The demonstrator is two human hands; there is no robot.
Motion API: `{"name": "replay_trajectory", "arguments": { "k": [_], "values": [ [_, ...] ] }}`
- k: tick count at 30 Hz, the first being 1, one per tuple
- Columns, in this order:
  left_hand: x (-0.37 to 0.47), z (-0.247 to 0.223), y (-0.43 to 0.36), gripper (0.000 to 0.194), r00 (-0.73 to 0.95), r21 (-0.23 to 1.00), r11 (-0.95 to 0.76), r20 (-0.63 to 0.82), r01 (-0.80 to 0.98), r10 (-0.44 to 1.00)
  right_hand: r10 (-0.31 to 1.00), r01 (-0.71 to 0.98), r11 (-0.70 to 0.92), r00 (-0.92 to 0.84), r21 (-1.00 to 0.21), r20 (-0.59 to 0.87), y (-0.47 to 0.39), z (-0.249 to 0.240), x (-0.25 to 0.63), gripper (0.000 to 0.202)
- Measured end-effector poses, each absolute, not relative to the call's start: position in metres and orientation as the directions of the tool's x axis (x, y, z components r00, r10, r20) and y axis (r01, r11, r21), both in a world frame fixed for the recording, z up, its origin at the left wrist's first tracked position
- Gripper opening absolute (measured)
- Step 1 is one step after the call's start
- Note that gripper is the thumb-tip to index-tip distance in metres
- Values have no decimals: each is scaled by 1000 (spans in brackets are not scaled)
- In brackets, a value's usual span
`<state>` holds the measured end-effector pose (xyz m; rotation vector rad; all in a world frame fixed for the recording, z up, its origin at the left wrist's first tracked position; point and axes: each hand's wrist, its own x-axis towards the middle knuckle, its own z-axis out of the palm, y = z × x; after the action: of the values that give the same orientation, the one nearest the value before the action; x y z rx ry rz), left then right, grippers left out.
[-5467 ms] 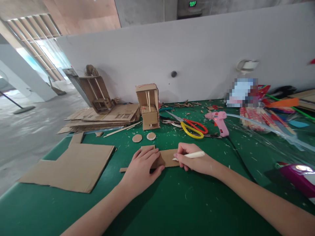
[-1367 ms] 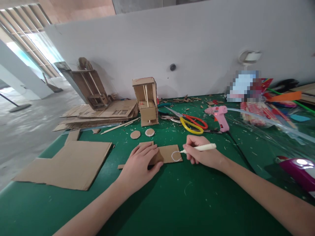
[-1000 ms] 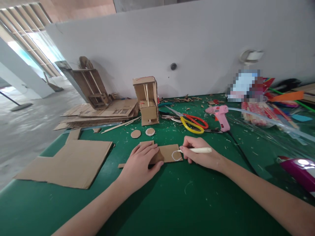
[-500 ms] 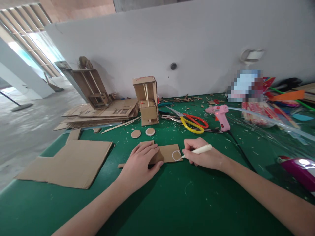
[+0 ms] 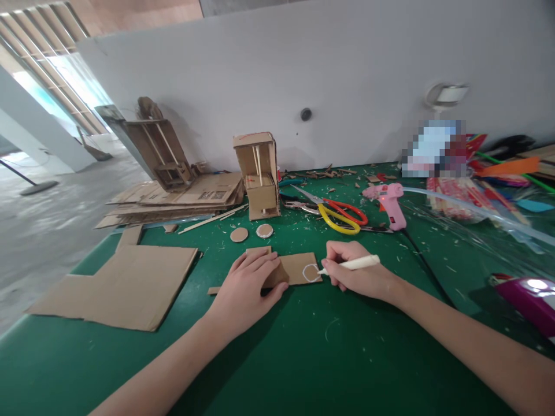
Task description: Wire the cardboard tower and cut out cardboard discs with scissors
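Observation:
My left hand [image 5: 249, 283] lies flat with its fingers spread over the left part of a small cardboard strip [image 5: 295, 267], pressing it on the green table. A white circle outline [image 5: 311, 273] shows near the strip's right end. In my right hand [image 5: 351, 268] is a white marker [image 5: 359, 263], its tip at the right edge of that outline. Two small cardboard discs, a plain one [image 5: 239, 234] and a white-edged one [image 5: 265, 231], lie behind my left hand.
Behind the discs stands a cardboard box frame [image 5: 262, 196]. Scissors [image 5: 338, 216] and a pink glue gun [image 5: 390, 202] lie back right. A large cardboard sheet [image 5: 130, 283] is at the left, and a purple object [image 5: 526, 303] at the far right.
The marker's tip has moved slightly up and left along the right side of the circle outline. My left hand has stayed on the cardboard.

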<state>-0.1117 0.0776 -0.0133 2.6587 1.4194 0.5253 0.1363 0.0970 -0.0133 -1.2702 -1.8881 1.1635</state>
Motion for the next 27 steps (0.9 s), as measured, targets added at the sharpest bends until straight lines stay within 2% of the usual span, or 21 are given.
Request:
{"name": "replay_trajectory", "arguments": {
  "k": [6, 11, 15, 18, 27],
  "values": [
    [-113, -13, 78, 40, 509, 232, -568, 268, 790, 818, 925, 443, 197, -379, -874, 17, 99, -15, 138, 22],
    [-112, -14, 79, 39, 513, 249, -574, 271, 780, 815, 903, 422, 147, -425, -894, -52, 98, -14, 137, 21],
    [-112, -13, 78, 39, 510, 241, -565, 256, 789, 822, 942, 391, 84, -330, -917, -55, 98, -15, 136, 21],
    [-111, -12, 77, 39, 510, 235, -562, 248, 793, 823, 949, 400, 108, -313, -910, -25, 98, -14, 135, 21],
    [-111, -13, 78, 38, 514, 224, -571, 269, 790, 815, 907, 439, 224, -421, -870, 22, 100, -14, 130, 22]
  ]
}}
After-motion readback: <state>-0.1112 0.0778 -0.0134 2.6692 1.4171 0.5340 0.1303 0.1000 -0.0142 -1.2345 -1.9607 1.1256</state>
